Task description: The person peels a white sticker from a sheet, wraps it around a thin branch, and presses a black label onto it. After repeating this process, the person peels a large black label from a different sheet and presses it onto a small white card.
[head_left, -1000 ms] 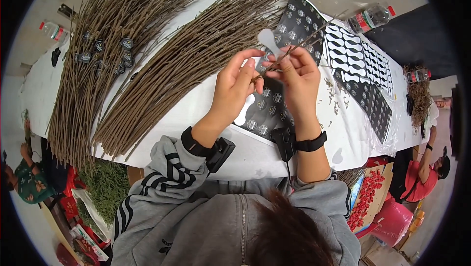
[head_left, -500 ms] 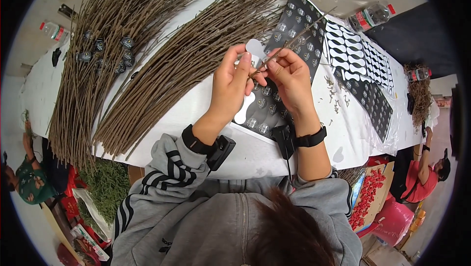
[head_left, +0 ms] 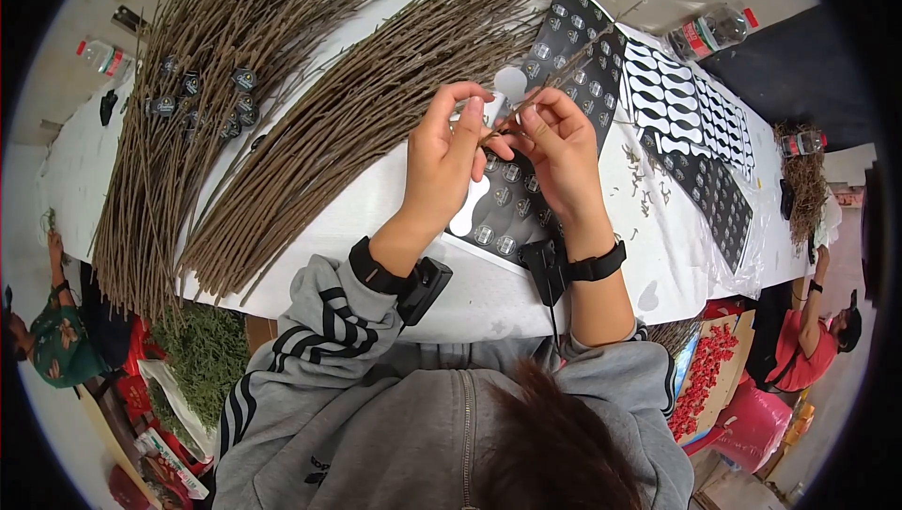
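In the middle of the table, my left hand (head_left: 442, 153) pinches a pale dumbbell-shaped sticker label (head_left: 510, 83), its rounded end standing up between the hands. My right hand (head_left: 567, 153) grips a thin brown twig (head_left: 587, 47) between thumb and fingers; it slants up and away to the right. The twig's near end lies by my left fingertips, where the label's lower part is hidden. Under both hands is a dark printed sticker sheet (head_left: 512, 219). One white dumbbell-shaped patch (head_left: 470, 207) shows at its left edge.
Two large bundles of twigs (head_left: 282, 200) cover the table's left side, the outer one bearing several dark round labels (head_left: 244, 79). At right lie more sticker sheets (head_left: 662, 92), twig scraps (head_left: 644, 181) and a bottle (head_left: 711, 32). Co-workers (head_left: 808, 336) are at both sides.
The label has turned and shifted right between my hands, and its rounded end now stands nearer my right fingers. The twig has rolled or tilted slightly. Both forearms stay in place.
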The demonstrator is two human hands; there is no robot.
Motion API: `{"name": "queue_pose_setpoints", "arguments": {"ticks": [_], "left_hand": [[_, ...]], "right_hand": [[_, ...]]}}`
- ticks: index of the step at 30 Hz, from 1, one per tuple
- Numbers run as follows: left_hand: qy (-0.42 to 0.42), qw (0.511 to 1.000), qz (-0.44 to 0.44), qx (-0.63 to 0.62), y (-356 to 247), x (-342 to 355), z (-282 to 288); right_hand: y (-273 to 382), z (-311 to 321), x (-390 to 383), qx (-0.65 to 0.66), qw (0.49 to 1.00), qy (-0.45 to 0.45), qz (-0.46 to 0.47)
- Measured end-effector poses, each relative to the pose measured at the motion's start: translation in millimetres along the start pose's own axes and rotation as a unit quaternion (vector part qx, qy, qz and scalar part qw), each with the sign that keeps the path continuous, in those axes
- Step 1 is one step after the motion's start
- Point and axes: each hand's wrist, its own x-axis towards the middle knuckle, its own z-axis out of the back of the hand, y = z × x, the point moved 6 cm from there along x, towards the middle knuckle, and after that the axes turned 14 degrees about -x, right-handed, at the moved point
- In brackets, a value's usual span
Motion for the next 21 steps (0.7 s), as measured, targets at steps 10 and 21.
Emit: {"name": "queue_pose_setpoints", "arguments": {"ticks": [10, 21], "left_hand": [[-0.021, 1.000, 0.014, 0.002, 3.5, -0.3, 2.1], [-0.041, 0.999, 0.030, 0.017, 1.5, 5.8, 0.1]], "right_hand": [[-1.0, 2.2, 1.1, -0.032, 0.999, 0.026, 0.022], [3.2, 0.5, 0.9, -0.092, 0.995, 0.004, 0.038]]}}
